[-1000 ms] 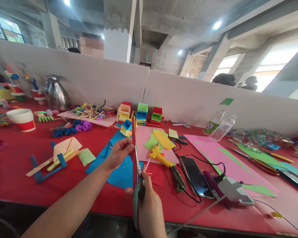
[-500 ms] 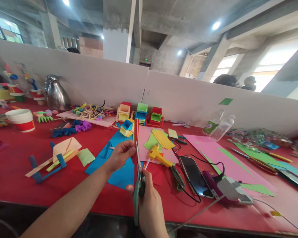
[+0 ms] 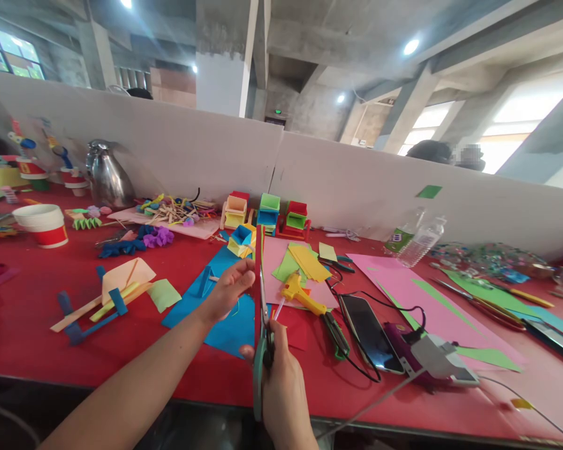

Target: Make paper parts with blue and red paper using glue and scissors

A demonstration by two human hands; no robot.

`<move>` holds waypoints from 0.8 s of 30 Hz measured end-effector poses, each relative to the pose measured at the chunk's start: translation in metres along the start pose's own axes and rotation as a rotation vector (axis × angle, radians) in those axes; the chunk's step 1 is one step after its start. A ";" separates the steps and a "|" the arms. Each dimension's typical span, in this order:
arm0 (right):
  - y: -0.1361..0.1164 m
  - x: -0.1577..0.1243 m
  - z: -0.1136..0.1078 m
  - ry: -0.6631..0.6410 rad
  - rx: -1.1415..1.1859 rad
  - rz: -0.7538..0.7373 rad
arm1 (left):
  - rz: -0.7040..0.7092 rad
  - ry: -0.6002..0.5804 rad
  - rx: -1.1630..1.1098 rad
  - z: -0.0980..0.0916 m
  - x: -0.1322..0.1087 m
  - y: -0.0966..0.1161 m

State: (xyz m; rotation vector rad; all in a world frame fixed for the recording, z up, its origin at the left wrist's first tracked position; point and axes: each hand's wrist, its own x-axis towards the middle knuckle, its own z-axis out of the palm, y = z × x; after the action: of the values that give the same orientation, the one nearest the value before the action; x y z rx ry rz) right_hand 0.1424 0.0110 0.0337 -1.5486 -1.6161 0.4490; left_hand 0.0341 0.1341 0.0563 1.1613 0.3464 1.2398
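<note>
My right hand point(image 3: 286, 381) grips green-handled scissors point(image 3: 258, 381) with the fingers closed around the handles. Their blades point away from me and lie along a narrow upright strip of red paper point(image 3: 258, 250), which has a green and yellow edge. My left hand point(image 3: 232, 290) pinches this strip from the left side, beside the blades. Beneath the hands lie a blue paper sheet point(image 3: 192, 319) and a piece of red paper point(image 3: 298, 331). Just right of the scissors rests a yellow glue gun point(image 3: 303, 294). Small folded paper boxes point(image 3: 237, 212) stand behind.
A phone point(image 3: 370, 331), a purple power bank point(image 3: 406, 344) with cables, and a utility knife point(image 3: 335, 334) lie to the right. Pink paper point(image 3: 450, 300) and plastic bottles point(image 3: 422, 240) are further off. Left are craft sticks point(image 3: 176, 212), paper cups point(image 3: 42, 225) and a metal jug point(image 3: 107, 175).
My left hand's fingers have shifted slightly at the strip, the thumb now less curled over it. The scissors stay almost in place; the view has moved very little.
</note>
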 end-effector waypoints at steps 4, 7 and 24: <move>0.003 -0.002 0.001 -0.055 -0.066 -0.013 | 0.079 0.088 -0.052 -0.002 0.003 0.005; 0.004 -0.004 0.001 -0.088 -0.083 -0.003 | 0.090 0.129 -0.049 -0.004 0.005 0.006; 0.008 -0.006 0.000 -0.071 -0.141 -0.012 | 0.086 0.134 0.024 -0.006 0.005 0.001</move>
State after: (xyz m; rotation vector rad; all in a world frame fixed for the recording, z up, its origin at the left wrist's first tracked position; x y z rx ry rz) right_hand 0.1472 0.0069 0.0257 -1.6429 -1.7426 0.3945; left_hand 0.0309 0.1414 0.0567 1.1257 0.4153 1.3961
